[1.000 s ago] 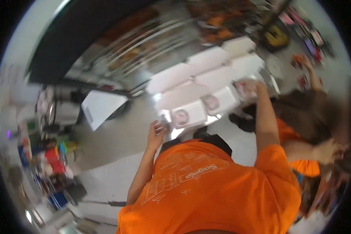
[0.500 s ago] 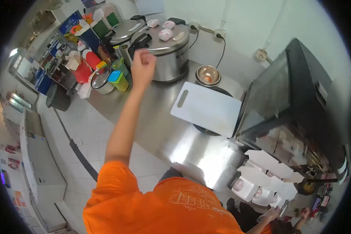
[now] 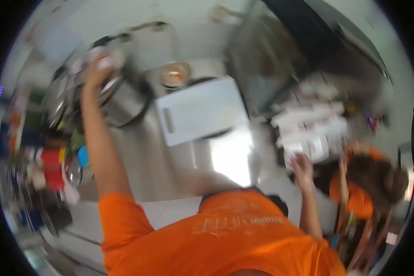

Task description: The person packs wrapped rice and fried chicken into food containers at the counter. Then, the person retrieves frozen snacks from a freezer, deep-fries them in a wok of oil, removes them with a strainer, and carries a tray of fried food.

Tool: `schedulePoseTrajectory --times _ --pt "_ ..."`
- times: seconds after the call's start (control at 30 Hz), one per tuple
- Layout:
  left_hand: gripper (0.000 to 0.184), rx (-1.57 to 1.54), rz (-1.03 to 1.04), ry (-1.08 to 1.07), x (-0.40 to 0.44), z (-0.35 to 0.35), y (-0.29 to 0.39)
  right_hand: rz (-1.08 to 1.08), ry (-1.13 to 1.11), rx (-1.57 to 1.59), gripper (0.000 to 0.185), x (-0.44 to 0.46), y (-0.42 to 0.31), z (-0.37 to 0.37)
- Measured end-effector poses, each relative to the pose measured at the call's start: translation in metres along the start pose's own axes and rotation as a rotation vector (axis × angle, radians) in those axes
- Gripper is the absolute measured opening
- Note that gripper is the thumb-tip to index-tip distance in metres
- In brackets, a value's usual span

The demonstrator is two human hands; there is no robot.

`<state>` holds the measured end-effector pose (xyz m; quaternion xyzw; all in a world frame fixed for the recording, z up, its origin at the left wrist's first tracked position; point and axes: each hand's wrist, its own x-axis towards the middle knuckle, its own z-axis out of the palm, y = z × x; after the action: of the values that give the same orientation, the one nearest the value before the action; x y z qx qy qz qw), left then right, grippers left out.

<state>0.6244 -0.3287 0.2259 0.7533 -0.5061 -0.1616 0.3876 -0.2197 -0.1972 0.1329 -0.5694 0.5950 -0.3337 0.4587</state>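
My left hand [image 3: 96,73] reaches over the lid of a steel rice cooker [image 3: 126,103] at the upper left. It is right at the pinkish-white wrapped bundles [image 3: 105,62] on that lid; blur hides whether its fingers grip one. On the right, my right hand [image 3: 302,169] is raised at the near edge of several white cardboard boxes [image 3: 310,124]. Its fingertips are close to or touching a box, and motion smears them. Between my arms, a white cutting board [image 3: 202,110] lies on the steel counter [image 3: 179,158].
A metal bowl [image 3: 175,74] with something orange inside stands behind the board. A dark glass-fronted appliance [image 3: 267,55] borders the counter at the upper right. Another person in orange [image 3: 354,198] is close by on the right. A second cooker [image 3: 57,103] and containers crowd the left.
The view has swung right. My left hand has moved onto the cooker lid, at the bundles. My right hand and arm now show more fully by the boxes, as does the other person.
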Motion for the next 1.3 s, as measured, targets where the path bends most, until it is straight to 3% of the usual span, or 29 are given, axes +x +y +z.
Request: schedulePoseTrajectory --times 0.03,0.07,0.13,0.17,0.2,0.23,0.27,0.37,0.47,0.5,0.63,0.67,0.73,0.83,0.93,0.97,1.03,1.07,1.23,1.3 --pt "0.057 -0.264 0.018 -0.067 -0.053 0.019 0.067 -0.001 -0.052 0.008 0.027 -0.003 -0.007 0.019" --pt "0.056 -0.199 0.239 -0.014 -0.073 0.041 0.084 0.011 -0.115 0.198 0.029 -0.01 -0.011 0.041" --pt "0.057 -0.287 0.299 -0.101 -0.153 0.1 0.148 0.154 -0.285 0.414 0.039 -0.014 -0.028 0.074" --pt "0.057 -0.114 0.435 -0.152 -0.189 0.132 0.173 0.208 -0.414 0.575 0.045 -0.013 -0.048 0.086" --pt "0.056 -0.457 0.227 -0.466 -0.226 0.159 0.187 0.282 -0.453 0.627 0.054 -0.015 -0.06 0.101" --pt "0.054 -0.322 0.214 -0.553 -0.264 0.188 0.222 0.374 -0.43 0.638 0.06 -0.019 -0.089 0.107" --pt "0.052 -0.429 0.163 -0.675 -0.293 0.228 0.225 0.403 -0.443 0.736 0.059 -0.02 -0.091 0.108" --pt "0.073 -0.468 0.179 -0.819 -0.361 0.308 0.258 0.478 -0.502 0.95 0.06 -0.017 -0.074 0.094" --pt "0.089 -0.501 0.441 -0.764 -0.388 0.353 0.276 0.645 -0.442 0.739 0.065 -0.009 -0.059 0.054" --pt "0.091 -0.742 0.23 -0.917 -0.392 0.367 0.278 0.615 -0.404 0.816 0.071 -0.006 -0.045 0.04" --pt "0.081 -0.523 0.207 -0.642 -0.386 0.47 0.272 0.44 -0.233 0.729 0.072 0.018 -0.032 -0.048" --pt "0.08 -0.405 0.317 -0.536 -0.383 0.503 0.273 0.353 -0.234 0.703 0.071 0.038 -0.029 -0.069" --pt "0.079 -0.312 0.339 -0.465 -0.378 0.55 0.293 0.198 -0.218 0.448 0.069 0.083 -0.032 -0.101" --pt "0.068 -0.384 0.201 -0.667 -0.376 0.607 0.3 -0.197 -0.154 -0.346 0.065 0.161 -0.031 -0.128" --pt "0.054 -0.255 0.377 -0.667 -0.391 0.597 0.325 -0.284 -0.556 -0.754 0.057 0.252 0.02 -0.119" --pt "0.045 -0.309 0.423 -0.634 -0.396 0.591 0.334 -0.225 -0.721 -0.878 0.051 0.259 0.014 -0.11" --pt "0.045 -0.318 0.479 -0.601 -0.403 0.58 0.347 -0.106 -1.053 -1.131 0.039 0.263 -0.008 -0.09" --pt "0.045 -0.321 0.503 -0.561 -0.407 0.577 0.353 -0.11 -1.159 -1.22 0.042 0.274 0.002 -0.077" --pt "0.051 -0.325 0.296 -0.558 -0.418 0.574 0.354 -0.23 -1.358 -1.138 0.057 0.303 0.116 -0.031" --pt "0.057 -0.311 0.351 -0.556 -0.413 0.555 0.353 -0.181 -1.432 -1.009 0.063 0.314 0.139 -0.031"
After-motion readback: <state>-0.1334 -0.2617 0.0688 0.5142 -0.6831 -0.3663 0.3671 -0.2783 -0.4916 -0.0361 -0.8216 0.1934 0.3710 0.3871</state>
